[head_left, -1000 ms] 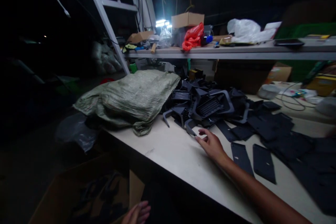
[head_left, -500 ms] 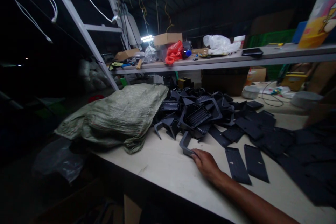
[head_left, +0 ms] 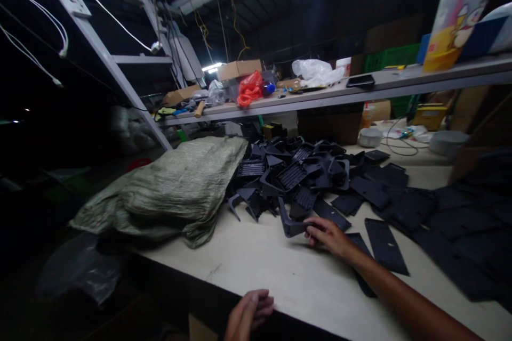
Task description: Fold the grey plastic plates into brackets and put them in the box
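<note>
workbench (head_left: 256, 277) piled with black plastic grilles (head_left: 291, 176): stiff, light-looking frame (head_left: 291, 229) pinched at its bar by right hand (head_left: 328, 237), left hand (head_left: 248, 315) held empty

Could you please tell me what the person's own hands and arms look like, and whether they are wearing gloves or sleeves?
The left hand and right hand are both bare, with no gloves. The right forearm is bare as far as the picture shows, with no sleeve; the left arm is out of view.

Matt black plastic parts (head_left: 292, 177) beside a rough woven plastic sack (head_left: 168, 192).
</note>
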`<state>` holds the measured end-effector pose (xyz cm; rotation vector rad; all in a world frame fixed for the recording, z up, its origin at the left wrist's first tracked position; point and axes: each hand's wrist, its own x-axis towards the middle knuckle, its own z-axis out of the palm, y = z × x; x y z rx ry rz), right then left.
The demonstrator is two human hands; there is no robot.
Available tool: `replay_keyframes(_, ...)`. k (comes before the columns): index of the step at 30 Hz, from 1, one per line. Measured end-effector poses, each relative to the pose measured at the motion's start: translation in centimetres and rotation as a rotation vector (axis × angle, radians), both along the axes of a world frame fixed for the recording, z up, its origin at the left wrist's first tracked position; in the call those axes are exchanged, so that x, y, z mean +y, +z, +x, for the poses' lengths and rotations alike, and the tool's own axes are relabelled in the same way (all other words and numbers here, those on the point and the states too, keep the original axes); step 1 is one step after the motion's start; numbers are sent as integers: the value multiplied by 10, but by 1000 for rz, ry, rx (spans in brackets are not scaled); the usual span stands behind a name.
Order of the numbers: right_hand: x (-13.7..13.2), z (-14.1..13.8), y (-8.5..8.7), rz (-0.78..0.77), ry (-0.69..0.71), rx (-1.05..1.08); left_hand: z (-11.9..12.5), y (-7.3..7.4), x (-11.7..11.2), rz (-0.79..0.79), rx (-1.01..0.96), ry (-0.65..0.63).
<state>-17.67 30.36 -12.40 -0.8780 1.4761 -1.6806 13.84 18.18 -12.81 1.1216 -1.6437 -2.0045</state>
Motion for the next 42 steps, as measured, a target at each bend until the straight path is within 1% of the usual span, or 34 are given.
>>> replay_keyframes(2,-5,-6,0,-19,23,-65,-15,9,3,-4,19,-29)
replay_keyframes(4,-10,-7,2,-52,53,-130,-29,13,4,-9,32,-49)
replay_keyframes(8,-16,1,11,-131,101,-204,-55,17,0,15,59,-8)
replay_keyframes(10,-12,8,14,-157,152,-214,-67,23,-3,52,107,18)
replay_keyframes(13,2,25,16,-179,299,-212,-87,39,-5,195,256,39)
replay_keyframes(16,23,43,20,-143,471,-217,-108,53,-3,430,417,84)
replay_keyframes(18,40,49,25,-86,501,-147,-120,57,0,562,480,115)
replay_keyframes(19,49,49,28,-57,468,-53,-125,57,1,598,509,111)
replay_keyframes(20,59,46,31,-28,401,69,-129,57,3,617,540,96)
replay_keyframes(22,80,35,35,43,217,337,-135,54,6,634,610,37)
replay_keyframes(24,104,21,33,128,47,561,-139,51,11,653,672,-20)
replay_keyframes(26,128,10,26,229,-46,733,-141,51,18,675,705,-53)
replay_keyframes(28,149,6,16,340,-79,869,-144,52,24,679,713,-85)
replay_keyframes(30,164,8,6,449,-65,953,-146,53,29,680,712,-129)
replay_keyframes(33,174,18,-5,527,-6,1046,-148,54,32,721,714,-203)
replay_keyframes(36,174,29,-7,498,35,1081,-149,54,33,751,727,-254)
replay_keyframes(38,175,33,-3,398,10,1021,-149,56,33,714,733,-260)
replay_keyframes(40,176,33,3,231,-73,892,-147,57,36,657,728,-242)
replay_keyframes(42,179,32,9,92,-194,691,-144,58,40,613,721,-199)
